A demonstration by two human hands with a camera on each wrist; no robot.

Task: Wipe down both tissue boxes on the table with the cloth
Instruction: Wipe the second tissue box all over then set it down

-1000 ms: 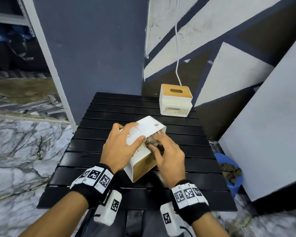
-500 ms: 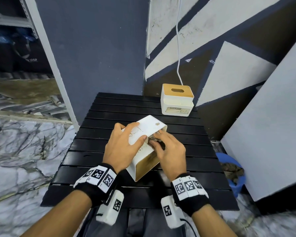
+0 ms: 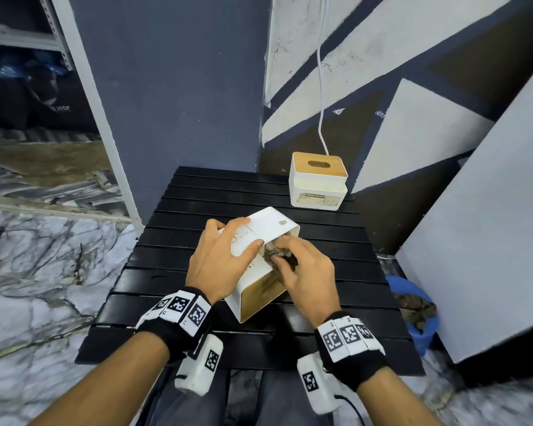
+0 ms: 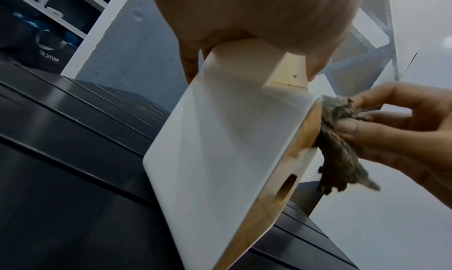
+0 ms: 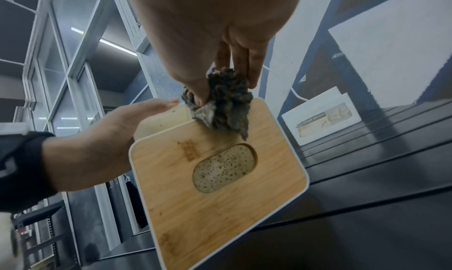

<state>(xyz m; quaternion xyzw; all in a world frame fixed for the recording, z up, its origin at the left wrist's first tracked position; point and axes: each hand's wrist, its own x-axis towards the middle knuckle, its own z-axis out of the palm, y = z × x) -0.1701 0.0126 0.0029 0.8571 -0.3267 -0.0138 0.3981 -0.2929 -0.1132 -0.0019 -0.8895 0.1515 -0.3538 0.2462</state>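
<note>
A white tissue box (image 3: 271,229) with a bamboo lid (image 5: 217,177) stands tipped on one edge in the middle of the black slatted table (image 3: 197,195). My left hand (image 3: 219,259) grips it from above, thumb on one side and fingers over the far edge. My right hand (image 3: 305,272) pinches a crumpled dark cloth (image 5: 222,98) against the top edge of the lid, above the oval slot. The cloth (image 4: 337,139) hangs down the lid face. A second white box (image 3: 317,179) with a bamboo lid stands upright at the table's far right.
A white cable (image 3: 320,87) runs down the painted wall behind the far box. A large pale board (image 3: 490,226) leans on the right of the table, with a blue basin (image 3: 419,305) on the floor below it. Metal shelving (image 3: 28,44) stands at far left.
The cloth in my right hand has shifted slightly along the top edge of the lid. My left hand keeps the same grip on the tilted box.
</note>
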